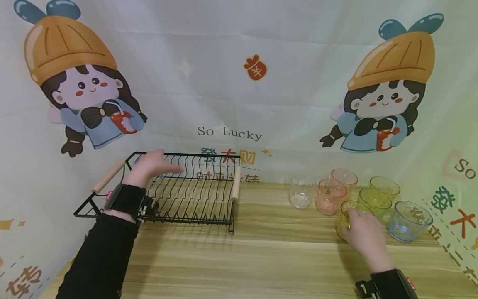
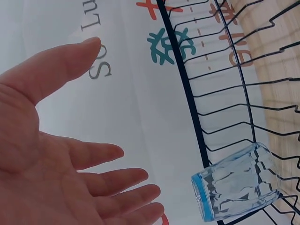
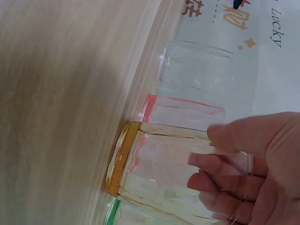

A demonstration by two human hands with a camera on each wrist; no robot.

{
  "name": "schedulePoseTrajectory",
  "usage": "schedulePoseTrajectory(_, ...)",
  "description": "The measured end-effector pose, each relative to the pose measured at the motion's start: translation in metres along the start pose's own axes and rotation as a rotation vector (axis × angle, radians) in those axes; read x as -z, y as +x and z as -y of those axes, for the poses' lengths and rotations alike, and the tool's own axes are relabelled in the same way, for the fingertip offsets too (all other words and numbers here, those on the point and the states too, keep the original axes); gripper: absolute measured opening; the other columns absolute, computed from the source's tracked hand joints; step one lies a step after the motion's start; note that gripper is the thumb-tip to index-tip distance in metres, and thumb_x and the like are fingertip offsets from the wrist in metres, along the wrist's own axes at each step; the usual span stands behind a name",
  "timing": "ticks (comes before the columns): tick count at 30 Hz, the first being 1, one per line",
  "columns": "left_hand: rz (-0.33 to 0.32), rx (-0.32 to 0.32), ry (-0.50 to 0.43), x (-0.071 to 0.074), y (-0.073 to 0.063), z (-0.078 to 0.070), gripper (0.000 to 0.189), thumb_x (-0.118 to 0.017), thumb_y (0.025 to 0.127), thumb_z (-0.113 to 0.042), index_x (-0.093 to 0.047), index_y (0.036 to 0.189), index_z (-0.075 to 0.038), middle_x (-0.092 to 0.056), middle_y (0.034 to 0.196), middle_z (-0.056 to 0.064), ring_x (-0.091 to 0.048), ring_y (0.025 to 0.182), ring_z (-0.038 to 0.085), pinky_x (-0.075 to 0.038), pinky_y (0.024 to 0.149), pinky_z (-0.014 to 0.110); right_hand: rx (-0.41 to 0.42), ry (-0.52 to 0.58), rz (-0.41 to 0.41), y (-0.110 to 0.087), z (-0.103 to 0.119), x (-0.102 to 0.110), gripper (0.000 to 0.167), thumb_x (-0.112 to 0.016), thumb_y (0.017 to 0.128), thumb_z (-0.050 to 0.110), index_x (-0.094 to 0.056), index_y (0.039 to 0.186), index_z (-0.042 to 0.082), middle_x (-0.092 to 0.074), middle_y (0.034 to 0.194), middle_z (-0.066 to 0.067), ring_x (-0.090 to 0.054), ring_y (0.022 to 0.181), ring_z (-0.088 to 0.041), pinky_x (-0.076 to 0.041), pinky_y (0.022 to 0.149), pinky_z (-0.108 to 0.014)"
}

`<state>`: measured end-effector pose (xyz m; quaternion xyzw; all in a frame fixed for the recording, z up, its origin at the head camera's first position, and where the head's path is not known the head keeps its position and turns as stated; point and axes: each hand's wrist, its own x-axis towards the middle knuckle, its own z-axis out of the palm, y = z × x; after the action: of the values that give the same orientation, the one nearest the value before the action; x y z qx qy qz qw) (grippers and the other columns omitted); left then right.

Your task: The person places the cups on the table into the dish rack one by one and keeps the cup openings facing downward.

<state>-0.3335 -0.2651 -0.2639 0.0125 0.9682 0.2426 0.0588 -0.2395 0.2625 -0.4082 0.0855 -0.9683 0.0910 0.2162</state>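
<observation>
My left hand [image 1: 151,166] hovers over the left end of the black wire dish rack [image 1: 190,222], fingers spread and holding nothing. In the left wrist view a clear glass with a blue base [image 2: 236,185] lies tilted in the rack, just beyond the fingertips. On the right side of the table my right hand [image 1: 366,232] grips a yellow glass [image 1: 345,218] near its rim, with the thumb on one side and curled fingers on the other. In the right wrist view this glass [image 3: 124,157] stands upright, its amber base down by the table.
Around the held glass stand a clear glass [image 1: 300,195], two pinkish-red glasses [image 1: 330,203], two yellow-green glasses [image 1: 381,207] and a wider blue glass [image 1: 407,226]. The rack has wooden handles [image 1: 236,182]. A printed cloth [image 1: 224,99] hangs behind the table.
</observation>
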Motion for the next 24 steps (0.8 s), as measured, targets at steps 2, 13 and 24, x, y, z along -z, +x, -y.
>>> schedulePoseTrajectory(2, -0.001, -0.005, -0.003, -0.002, -0.001, -0.002, 0.105, -0.067, 0.09, -0.047, -0.008, 0.153, 0.012, -0.015, 0.152, 0.041, -0.02, 0.136, 0.058, -0.03, 0.107, 0.067, 0.011, -0.013, -0.024, 0.0, -0.001, -0.001, 0.026, -0.077, 0.076, 0.004, -0.064, 0.095, -0.007, -0.066, 0.077, -0.017, -0.059, 0.07, -0.04, -0.049, 0.064, -0.053)
schedulePoseTrajectory(13, -0.029, -0.077, -0.044, -0.015, -0.013, -0.015, 0.104, -0.069, 0.089, -0.044, -0.009, 0.154, 0.01, -0.015, 0.154, 0.038, -0.018, 0.139, 0.056, -0.027, 0.11, 0.066, 0.008, -0.024, -0.05, -0.002, -0.001, 0.001, 0.009, -0.073, 0.078, -0.001, -0.065, 0.082, 0.002, -0.064, 0.068, -0.009, -0.06, 0.058, -0.033, -0.049, 0.051, -0.049)
schedulePoseTrajectory(24, -0.054, -0.149, -0.023, -0.029, -0.024, -0.029, 0.104, -0.072, 0.088, -0.045, -0.012, 0.155, 0.007, -0.018, 0.155, 0.035, -0.02, 0.141, 0.052, -0.025, 0.112, 0.065, 0.046, 0.058, -0.161, -0.006, 0.014, 0.012, 0.014, -0.079, 0.08, 0.005, -0.067, 0.087, 0.003, -0.067, 0.071, -0.009, -0.062, 0.062, -0.033, -0.05, 0.06, -0.054)
